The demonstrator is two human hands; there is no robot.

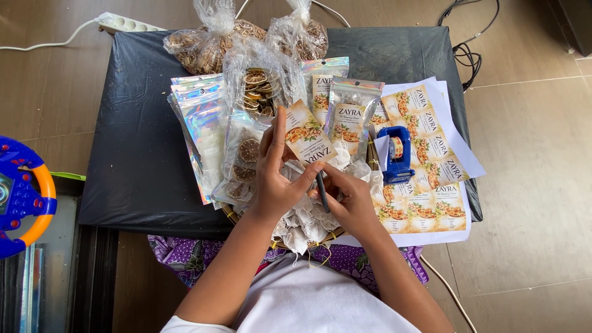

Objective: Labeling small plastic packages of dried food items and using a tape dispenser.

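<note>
Your left hand (275, 176) pinches a glossy paper label (306, 140) at frame centre, your right hand (348, 196) grips a slim dark pen (322, 192) just beside it, over crinkly white bags (305, 219), with bare black tabletop (132, 135) open at left.

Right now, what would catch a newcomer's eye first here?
At the centre, the left hand holds up a printed label card while the right hand holds a dark pen. Shiny holographic pouches fan out to the left, and a blue tape dispenser sits to the right on sheets of labels.
</note>
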